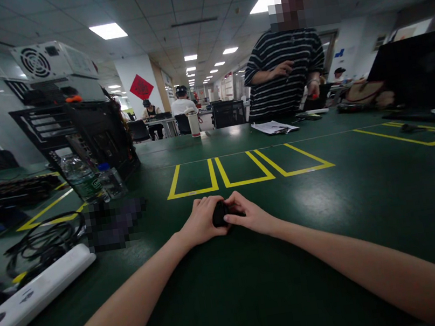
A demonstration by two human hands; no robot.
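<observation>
Between my two hands is a small black rounded object (219, 215), partly covered by fingers; its kind I cannot make out. My left hand (204, 220) curls around its left side and top. From the right, my right hand (246, 214) pinches it with thumb and fingers. Both hands are low over the dark green table (236, 291). Just beyond them, yellow tape (247, 181) marks several rectangles on the tabletop.
On the left are a white power strip (37, 299), a coiled black cable (44, 238), water bottles (80, 175) and an opened computer case (103, 136). A clipboard (275, 127) and a cup (193, 124) lie farther back. A person in a striped shirt (285, 71) stands across the table.
</observation>
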